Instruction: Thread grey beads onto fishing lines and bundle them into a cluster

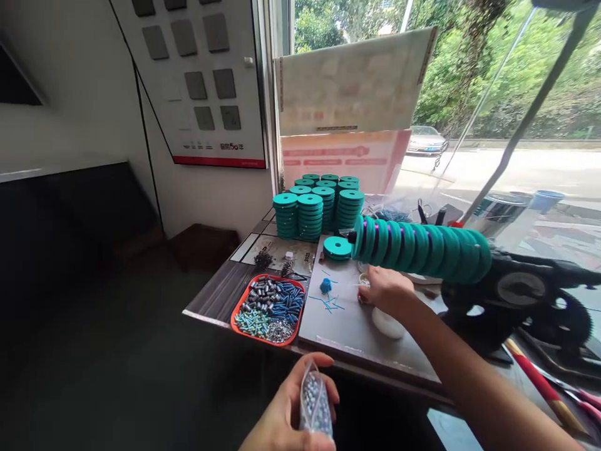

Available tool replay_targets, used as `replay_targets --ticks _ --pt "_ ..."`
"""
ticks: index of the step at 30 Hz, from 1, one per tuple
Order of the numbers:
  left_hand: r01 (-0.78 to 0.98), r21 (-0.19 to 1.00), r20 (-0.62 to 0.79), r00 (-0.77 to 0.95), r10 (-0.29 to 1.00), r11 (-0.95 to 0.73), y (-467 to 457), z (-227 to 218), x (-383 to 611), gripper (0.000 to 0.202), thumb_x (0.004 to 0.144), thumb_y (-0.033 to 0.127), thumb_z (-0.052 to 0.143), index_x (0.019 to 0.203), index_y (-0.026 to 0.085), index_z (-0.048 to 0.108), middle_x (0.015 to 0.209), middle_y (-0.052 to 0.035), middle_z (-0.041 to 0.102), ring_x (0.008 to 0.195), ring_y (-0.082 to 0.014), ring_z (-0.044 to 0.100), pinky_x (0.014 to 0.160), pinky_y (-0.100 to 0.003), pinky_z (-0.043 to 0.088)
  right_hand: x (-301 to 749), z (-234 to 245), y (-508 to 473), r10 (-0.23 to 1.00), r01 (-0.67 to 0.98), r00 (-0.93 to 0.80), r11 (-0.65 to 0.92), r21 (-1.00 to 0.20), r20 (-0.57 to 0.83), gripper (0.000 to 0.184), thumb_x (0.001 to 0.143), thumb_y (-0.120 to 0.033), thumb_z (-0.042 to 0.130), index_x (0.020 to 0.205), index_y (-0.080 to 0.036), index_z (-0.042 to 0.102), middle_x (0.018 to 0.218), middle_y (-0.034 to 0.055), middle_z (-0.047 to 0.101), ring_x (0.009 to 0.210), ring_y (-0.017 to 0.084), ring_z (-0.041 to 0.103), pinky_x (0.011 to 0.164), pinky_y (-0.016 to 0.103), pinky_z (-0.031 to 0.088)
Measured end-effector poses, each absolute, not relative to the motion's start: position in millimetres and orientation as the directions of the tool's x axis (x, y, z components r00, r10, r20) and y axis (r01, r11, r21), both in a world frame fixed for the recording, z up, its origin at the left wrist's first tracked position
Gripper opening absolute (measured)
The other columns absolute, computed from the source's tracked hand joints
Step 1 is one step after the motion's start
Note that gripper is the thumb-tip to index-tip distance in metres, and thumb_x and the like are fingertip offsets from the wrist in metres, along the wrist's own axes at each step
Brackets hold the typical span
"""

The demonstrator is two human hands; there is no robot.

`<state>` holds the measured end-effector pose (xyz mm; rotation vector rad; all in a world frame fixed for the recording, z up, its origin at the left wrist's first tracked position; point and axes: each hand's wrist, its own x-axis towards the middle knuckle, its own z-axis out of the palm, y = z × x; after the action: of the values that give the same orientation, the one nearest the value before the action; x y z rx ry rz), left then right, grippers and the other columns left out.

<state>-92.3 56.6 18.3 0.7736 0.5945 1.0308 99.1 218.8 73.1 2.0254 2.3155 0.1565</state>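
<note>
At the bottom centre, my left hand (291, 407) is wrapped round a clear plastic bag (315, 401) of small silvery beads, its top parted. My right hand (387, 289) reaches over the grey board (342, 326), fingers drawn together at a small pale round item (363, 280) with some red below it. Just what those fingers grip is hidden. Under my right wrist sits a white rounded object (389, 324). To the left lie a small blue piece (325, 285) and several thin blue sticks (332, 304). A flat green spool (337, 247) rests behind them.
An orange-red tray (233, 318) holds dark cylinders, blue screw-like pieces, and small green and silver parts. Stacks of green spools (310, 216) stand behind. A black winding device (511, 294) carries a row of green spools (422, 247) above my right hand. Scissors (582, 401) lie far right.
</note>
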Motion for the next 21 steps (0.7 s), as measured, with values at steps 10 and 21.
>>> replay_targets --ticks 10,21 --pt "-0.46 0.814 -0.197 0.356 0.914 0.354 49.1 32.4 -73.8 0.052 0.054 0.042 0.08 0.095 0.022 0.055 0.083 -0.0014 0.056 0.065 -0.0109 0.05 0.047 -0.018 0.043 92.9 98.3 166.2 0.964 0.96 -0.266 0.264 -0.097 -0.002 0.028 0.077 -0.025 0.053 0.103 -0.013 0.055 0.092 0.0115 0.065 0.085 0.025 0.061 0.067 0.03 0.04" --pt "-0.369 0.838 -0.244 0.405 0.881 0.402 60.9 36.1 -35.1 0.058 0.045 0.044 0.083 0.085 0.019 0.05 0.063 0.0036 0.054 0.052 -0.007 0.043 0.05 -0.021 0.029 126.0 92.0 106.7 0.812 0.744 -0.53 0.584 -0.325 0.247 0.025 0.078 -0.014 0.047 0.101 -0.023 0.055 0.096 0.0054 0.067 0.087 0.021 0.063 0.074 0.031 0.048"
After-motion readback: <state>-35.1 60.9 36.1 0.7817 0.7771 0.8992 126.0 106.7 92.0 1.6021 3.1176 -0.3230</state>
